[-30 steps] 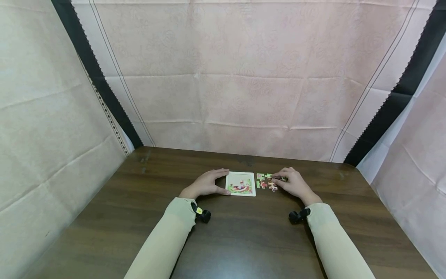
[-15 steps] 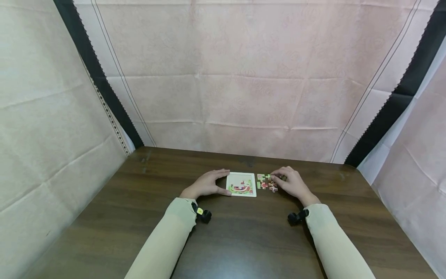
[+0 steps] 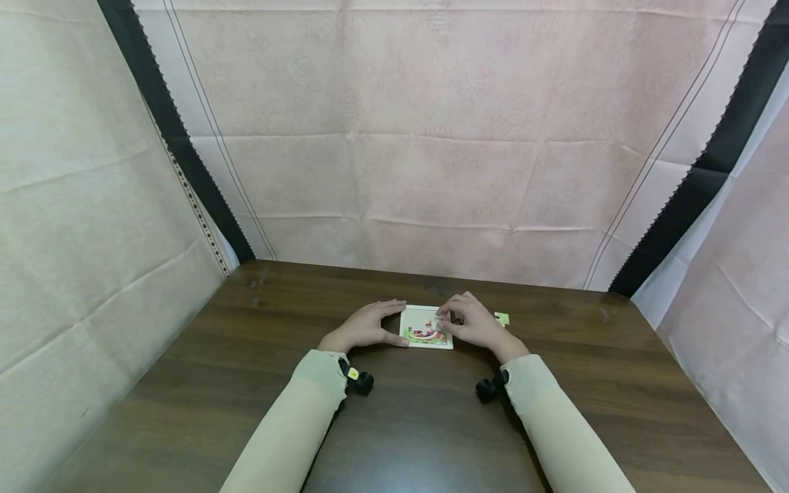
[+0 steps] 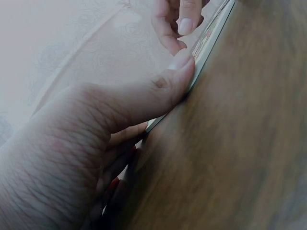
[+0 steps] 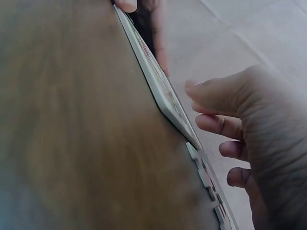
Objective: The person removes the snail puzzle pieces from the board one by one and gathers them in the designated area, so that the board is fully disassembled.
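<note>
Touching the near-left corner with its thumb, the left hand (image 3: pixel 366 326) is spreading along the left side of the white-framed puzzle board (image 3: pixel 422 313), its longer fingers reaching toward the far-left corner. It's not clenching or pinching anything, just lying there with fingers stretched out. The board itself is lying flat on the brown wooden table (image 3: pixel 394 418), sitting right between the two hands and showing a red-and-green picture (image 3: pixel 425 335) on its near half. Over on the other side, the right hand (image 3: pixel 476 324) is hanging over the board's right edge, fingers bending toward the thumb. Honestly can't tell if it's pinching a piece or holding nothing, since the fingertips are hiding whatever might be in there. One green puzzle piece (image 3: pixel 502 318) is peeking out past the back of that hand. The right wrist view is showing more loose pieces (image 5: pixel 206 177) lying flat just beside the board's corner, below the curling fingers. Both pale sleeves (image 3: pixel 294 419) are stretching in from the near side, and each wrist is wearing a small black camera (image 3: pixel 364 383).
</note>
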The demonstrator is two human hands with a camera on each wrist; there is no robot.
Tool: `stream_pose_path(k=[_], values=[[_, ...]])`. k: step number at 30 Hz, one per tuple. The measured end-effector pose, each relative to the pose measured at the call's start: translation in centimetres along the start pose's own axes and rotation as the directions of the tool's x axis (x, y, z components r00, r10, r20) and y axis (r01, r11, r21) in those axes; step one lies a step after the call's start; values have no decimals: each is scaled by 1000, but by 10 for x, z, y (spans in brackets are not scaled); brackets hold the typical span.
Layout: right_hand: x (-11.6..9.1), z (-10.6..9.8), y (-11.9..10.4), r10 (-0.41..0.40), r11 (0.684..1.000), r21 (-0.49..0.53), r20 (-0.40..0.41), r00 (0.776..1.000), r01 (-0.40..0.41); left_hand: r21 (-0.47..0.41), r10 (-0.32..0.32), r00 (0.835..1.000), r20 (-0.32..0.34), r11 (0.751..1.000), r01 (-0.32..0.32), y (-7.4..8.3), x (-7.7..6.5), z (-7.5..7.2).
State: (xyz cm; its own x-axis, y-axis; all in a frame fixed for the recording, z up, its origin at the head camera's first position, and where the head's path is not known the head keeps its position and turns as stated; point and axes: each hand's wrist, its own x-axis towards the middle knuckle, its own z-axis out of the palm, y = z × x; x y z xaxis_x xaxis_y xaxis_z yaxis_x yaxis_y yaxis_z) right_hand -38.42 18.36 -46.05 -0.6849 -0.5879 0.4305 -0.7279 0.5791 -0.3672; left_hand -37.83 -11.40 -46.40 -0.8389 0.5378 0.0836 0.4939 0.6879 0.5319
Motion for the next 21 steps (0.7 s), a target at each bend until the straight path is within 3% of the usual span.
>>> stream_pose_path(k=[11, 21], values=[[3, 2, -1, 60, 998, -21, 78, 995, -58, 4, -13, 1000, -6, 1000, 13, -3, 0, 2], [2, 3, 0, 72, 997, 10, 85, 994, -73, 1, -24, 1000, 7, 1000, 24, -3, 2, 3]])
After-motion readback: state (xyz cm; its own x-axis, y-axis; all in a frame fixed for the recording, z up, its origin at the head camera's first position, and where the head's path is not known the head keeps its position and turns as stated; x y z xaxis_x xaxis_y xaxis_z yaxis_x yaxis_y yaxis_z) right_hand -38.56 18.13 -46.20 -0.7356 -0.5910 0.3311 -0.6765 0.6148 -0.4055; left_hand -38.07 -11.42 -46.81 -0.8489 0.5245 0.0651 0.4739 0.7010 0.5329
